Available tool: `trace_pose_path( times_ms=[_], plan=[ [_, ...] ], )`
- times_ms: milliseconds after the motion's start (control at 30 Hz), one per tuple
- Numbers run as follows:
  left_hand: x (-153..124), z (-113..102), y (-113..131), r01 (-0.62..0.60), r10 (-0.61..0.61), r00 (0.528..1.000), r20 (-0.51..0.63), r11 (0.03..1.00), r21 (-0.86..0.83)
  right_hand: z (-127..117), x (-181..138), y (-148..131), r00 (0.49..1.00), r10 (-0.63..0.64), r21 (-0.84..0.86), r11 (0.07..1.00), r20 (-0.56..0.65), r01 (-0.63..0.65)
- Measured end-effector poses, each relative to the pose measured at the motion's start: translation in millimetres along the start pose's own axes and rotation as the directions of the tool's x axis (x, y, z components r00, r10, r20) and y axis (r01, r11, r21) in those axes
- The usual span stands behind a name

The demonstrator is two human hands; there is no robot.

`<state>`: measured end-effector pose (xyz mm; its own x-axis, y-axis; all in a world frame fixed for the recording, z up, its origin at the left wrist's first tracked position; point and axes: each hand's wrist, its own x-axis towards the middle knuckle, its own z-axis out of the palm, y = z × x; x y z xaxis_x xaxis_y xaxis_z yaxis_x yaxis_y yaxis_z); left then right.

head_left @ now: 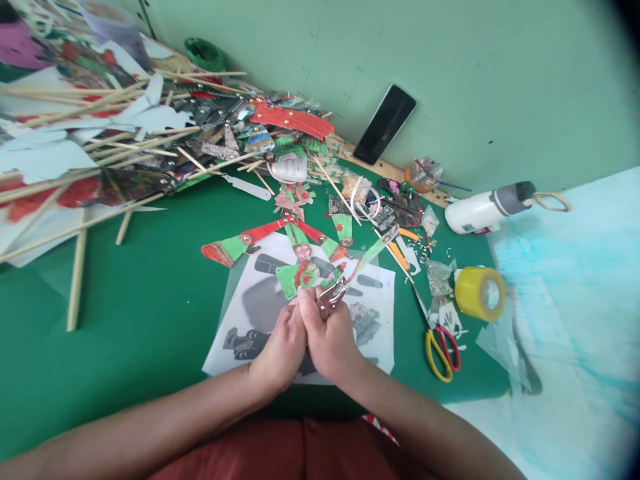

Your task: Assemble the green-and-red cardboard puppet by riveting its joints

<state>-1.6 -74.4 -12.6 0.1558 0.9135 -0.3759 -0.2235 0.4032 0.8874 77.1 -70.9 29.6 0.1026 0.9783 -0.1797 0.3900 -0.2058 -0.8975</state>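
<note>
1. Across the upper left of the frame, bamboo sticks (77, 287) and cut paper pieces (43, 157) lie heaped, the pile cut off by the frame's edge.
2. At the centre, a jointed paper figure (299, 235) spreads red-and-green limbs partly over a printed sheet (385, 287), just beyond your hands.
3. At lower centre, your left hand (280, 343) is curled closed against the right; whatever its fingers hold is hidden.
4. Beside it, your right hand (337, 343) grips a shiny metal tool (330, 301). You appear to be squeezing at one of the figure's parts; the next move probably calls for firm, even pressure, paper unbent.
5. Toward the right, scissors (431, 325) and yellow tape (467, 293) lie clear of your grip. Glare and your hands obscure the tool's shape and where it bites.
</note>
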Motion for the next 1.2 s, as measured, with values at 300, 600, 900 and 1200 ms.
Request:
trace_pose_path(
  times_ms=[300, 600, 900, 1200],
  plan=[
    [-0.9, -1.1, -0.7, 0.066, -0.064, 0.987, 0.146, 0.998, -0.013, -7.4, -2.9, 9.2, 0.999, -0.034, 0.0, 0.999, 0.027, 0.034],
    [-4.5, 0.0, -13.1, 0.159, -0.145, 0.985, 0.089, 0.972, -0.175, -7.2, 1.2, 2.6, 0.996, 0.018, 0.075, 0.997, 0.088, -0.024],
    [-4.4, 5.8, 2.7, 0.269, -0.261, 0.963, 0.066, 0.935, -0.229, 3.1, 9.1, 2.4, 0.987, 0.081, 0.313, 0.942, 0.142, -0.122],
    [-8.0, -0.8, -13.8, -0.01, -0.011, 0.978, -0.208, 0.995, -0.099, 9.2, 4.5, 5.5, 0.993, 0.091, 0.242, 0.964, 0.077, -0.107]
  ],
)
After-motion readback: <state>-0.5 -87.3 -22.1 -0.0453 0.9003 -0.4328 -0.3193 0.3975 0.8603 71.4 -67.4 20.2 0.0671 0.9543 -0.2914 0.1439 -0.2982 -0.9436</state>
